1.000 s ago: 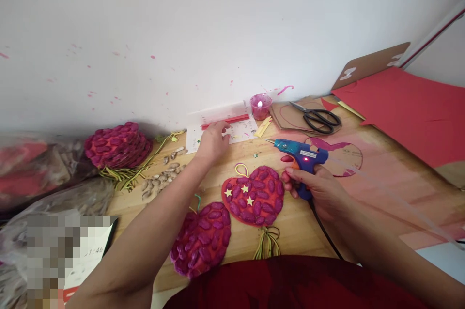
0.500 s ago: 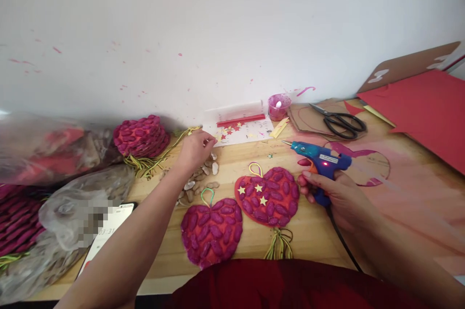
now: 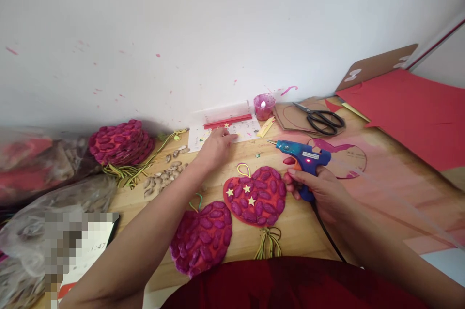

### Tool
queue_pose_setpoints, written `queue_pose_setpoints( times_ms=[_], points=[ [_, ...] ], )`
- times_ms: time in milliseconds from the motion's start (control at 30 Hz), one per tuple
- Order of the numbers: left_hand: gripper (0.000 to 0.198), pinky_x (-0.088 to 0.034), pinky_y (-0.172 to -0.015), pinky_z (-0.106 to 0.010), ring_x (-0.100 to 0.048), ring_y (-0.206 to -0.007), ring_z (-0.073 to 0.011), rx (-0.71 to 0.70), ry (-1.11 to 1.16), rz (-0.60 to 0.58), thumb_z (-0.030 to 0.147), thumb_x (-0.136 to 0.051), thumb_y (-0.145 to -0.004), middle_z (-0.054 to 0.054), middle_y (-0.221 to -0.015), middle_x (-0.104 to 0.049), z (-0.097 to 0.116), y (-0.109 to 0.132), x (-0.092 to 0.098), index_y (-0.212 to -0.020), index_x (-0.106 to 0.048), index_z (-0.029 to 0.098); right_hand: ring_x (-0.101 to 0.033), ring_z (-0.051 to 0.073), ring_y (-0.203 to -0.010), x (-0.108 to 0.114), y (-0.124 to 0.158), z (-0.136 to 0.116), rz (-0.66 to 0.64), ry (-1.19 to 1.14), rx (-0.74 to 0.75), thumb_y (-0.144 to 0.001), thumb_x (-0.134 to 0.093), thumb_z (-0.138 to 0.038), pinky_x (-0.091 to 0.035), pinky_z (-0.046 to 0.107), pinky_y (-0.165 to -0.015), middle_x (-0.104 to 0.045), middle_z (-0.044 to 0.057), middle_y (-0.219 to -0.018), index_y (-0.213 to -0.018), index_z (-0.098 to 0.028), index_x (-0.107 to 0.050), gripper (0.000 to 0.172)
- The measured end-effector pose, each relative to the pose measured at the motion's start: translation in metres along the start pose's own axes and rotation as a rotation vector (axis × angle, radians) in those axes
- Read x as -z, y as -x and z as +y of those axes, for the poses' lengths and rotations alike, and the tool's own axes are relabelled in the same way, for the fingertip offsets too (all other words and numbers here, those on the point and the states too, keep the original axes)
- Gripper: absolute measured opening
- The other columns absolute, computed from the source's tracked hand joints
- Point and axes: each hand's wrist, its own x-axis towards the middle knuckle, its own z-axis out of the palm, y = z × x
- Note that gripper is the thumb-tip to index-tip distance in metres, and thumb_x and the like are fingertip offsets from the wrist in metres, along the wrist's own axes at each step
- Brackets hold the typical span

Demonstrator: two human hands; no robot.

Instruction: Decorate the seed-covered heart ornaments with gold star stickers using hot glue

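Observation:
My right hand grips a blue hot glue gun with a lit red light, its nozzle pointing left. Over the white paper at the back, my left hand is bent down with its fingers curled together; the fingertips are hidden. Small stars lie on that paper around the hand. Between my arms rests a heart covered in magenta-painted shells, with three pale yellow stars on its left half, a cord loop and a tassel. A second such heart without stars lies nearer, by my left forearm.
Black-handled scissors lie on cardboard beside a pink-stained cup. Red sheets are at right. At left are stacked hearts, loose shells, plastic bags and a phone. The gun's cord runs toward me.
My left hand has moved right, from the paper's left edge onto the stars. The right hand still holds the glue gun. The whole view has shifted, so things appear further left.

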Motion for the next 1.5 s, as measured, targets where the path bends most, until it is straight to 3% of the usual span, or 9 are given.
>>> queue_pose_setpoints(
  times_ms=[133, 267, 500, 867, 1033, 1267, 1500],
  points=[
    [0.049, -0.052, -0.101, -0.043, -0.063, -0.11, -0.0271, 0.041, 0.037, 0.047, 0.012, -0.053, -0.088, -0.014, -0.116, -0.066, 0.002, -0.004, 0.002, -0.136, -0.064, 0.016, -0.06, 0.016, -0.058, 0.002, -0.001, 0.002, -0.017, -0.002, 0.001, -0.074, -0.085, -0.035, -0.041, 0.025, -0.047, -0.067, 0.0, -0.067, -0.101, -0.02, -0.066, 0.036],
    [0.03, -0.054, -0.096, -0.04, -0.066, -0.102, -0.0253, 0.105, 0.133, 0.034, 0.013, -0.053, -0.09, -0.011, -0.109, -0.068, 0.008, -0.013, 0.003, -0.11, -0.076, 0.017, -0.061, 0.016, -0.058, 0.003, -0.001, 0.003, -0.024, 0.004, 0.007, -0.076, -0.083, -0.034, -0.042, 0.024, -0.047, -0.068, 0.0, -0.067, -0.102, -0.02, -0.066, 0.035],
    [0.031, -0.054, -0.094, -0.037, -0.067, -0.096, -0.0225, 0.137, 0.162, 0.014, 0.004, -0.052, -0.085, -0.009, -0.104, -0.069, 0.01, -0.018, 0.002, -0.098, -0.077, 0.017, -0.06, 0.015, -0.058, 0.003, -0.001, 0.003, -0.03, -0.005, -0.005, -0.077, -0.083, -0.034, -0.042, 0.024, -0.047, -0.067, 0.0, -0.067, -0.101, -0.02, -0.066, 0.033],
    [0.039, -0.052, -0.099, -0.04, -0.066, -0.101, -0.0248, 0.163, 0.157, 0.01, 0.01, -0.05, -0.091, -0.014, -0.112, -0.068, 0.007, -0.018, 0.001, -0.124, -0.071, 0.013, -0.061, 0.014, -0.057, 0.003, -0.001, 0.002, -0.038, -0.001, 0.011, -0.077, -0.083, -0.033, -0.043, 0.023, -0.046, -0.067, 0.0, -0.067, -0.101, -0.018, -0.066, 0.033],
    [0.033, -0.052, -0.098, -0.039, -0.066, -0.103, -0.0249, 0.152, 0.166, -0.004, 0.008, -0.051, -0.09, -0.011, -0.108, -0.069, 0.009, -0.017, 0.002, -0.108, -0.077, 0.017, -0.061, 0.014, -0.057, 0.004, 0.0, 0.002, -0.038, 0.0, 0.006, -0.077, -0.083, -0.033, -0.043, 0.022, -0.046, -0.067, 0.0, -0.066, -0.1, -0.018, -0.065, 0.033],
    [0.033, -0.053, -0.097, -0.04, -0.066, -0.1, -0.0257, 0.17, 0.187, -0.002, 0.01, -0.056, -0.088, -0.014, -0.111, -0.069, 0.011, -0.016, 0.003, -0.115, -0.074, 0.013, -0.061, 0.013, -0.058, 0.004, -0.001, 0.004, -0.038, -0.005, 0.009, -0.079, -0.083, -0.032, -0.044, 0.022, -0.047, -0.068, -0.001, -0.068, -0.101, -0.019, -0.065, 0.031],
    [0.027, -0.053, -0.095, -0.037, -0.066, -0.096, -0.0228, 0.169, 0.232, 0.0, 0.008, -0.056, -0.086, -0.01, -0.106, -0.068, 0.011, -0.016, 0.003, -0.102, -0.076, 0.016, -0.06, 0.013, -0.057, 0.004, -0.002, 0.004, -0.035, -0.006, 0.008, -0.077, -0.084, -0.032, -0.044, 0.022, -0.046, -0.068, 0.0, -0.067, -0.098, -0.018, -0.065, 0.031]
  ],
)
